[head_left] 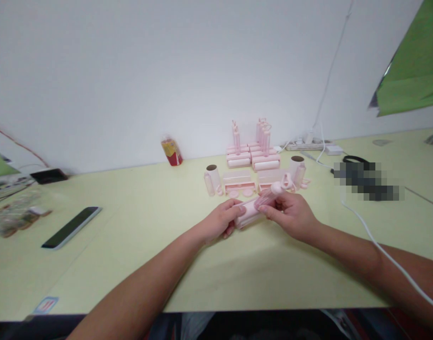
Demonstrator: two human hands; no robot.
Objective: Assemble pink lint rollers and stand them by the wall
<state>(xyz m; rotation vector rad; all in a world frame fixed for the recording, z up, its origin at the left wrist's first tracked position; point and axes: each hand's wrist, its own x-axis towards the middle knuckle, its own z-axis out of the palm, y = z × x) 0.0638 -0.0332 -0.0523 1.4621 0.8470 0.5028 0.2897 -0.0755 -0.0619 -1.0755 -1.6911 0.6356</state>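
A pink lint roller (pixel 249 213) is held tilted above the table's middle. My left hand (pixel 220 219) is closed around its roller end, thumb on top. My right hand (pixel 297 215) grips near where the clear pink handle (pixel 269 196) meets the body; a loop cord (pixel 286 181) hangs at the handle's end. Just beyond my hands lie open pink cases (pixel 238 178), white paper rolls (pixel 213 174) (pixel 296 166) and loose handles (pixel 209 184) (pixel 300 175). Parts of the roller are hidden by my fingers.
Several put-together lint rollers (pixel 238 159) stand by the wall with handles upright. A red and yellow packet (pixel 171 151) is left of them. A power strip (pixel 305 146), white cable (pixel 370 231) and pixelated dark object (pixel 365 182) are right; a dark flat device (pixel 73 227) lies left.
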